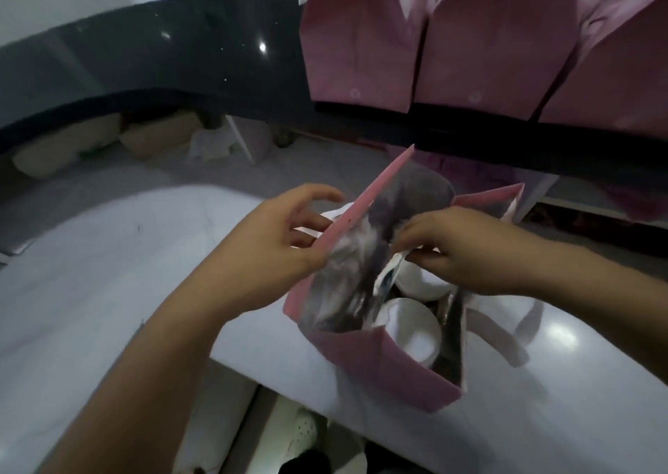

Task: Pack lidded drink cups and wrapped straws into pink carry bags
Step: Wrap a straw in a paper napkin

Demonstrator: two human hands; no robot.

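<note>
A pink carry bag (379, 369) with a silvery lining stands open on the white table (108, 256). Two white lidded cups sit inside it: the nearer cup (412, 329) and the farther cup (421, 280). My left hand (274, 253) grips the bag's left wall near its top edge, thumb against the lining. My right hand (455, 246) reaches over the bag's mouth and pinches a wrapped straw (388, 275), which points down into the bag beside the cups. The bag's white handles (520, 329) hang to the right.
Three more pink bags (480, 47) stand in a row on the dark counter (144, 65) behind. Sacks and a table leg lie on the floor under that counter. A white shoe (307, 434) shows below the table's front edge.
</note>
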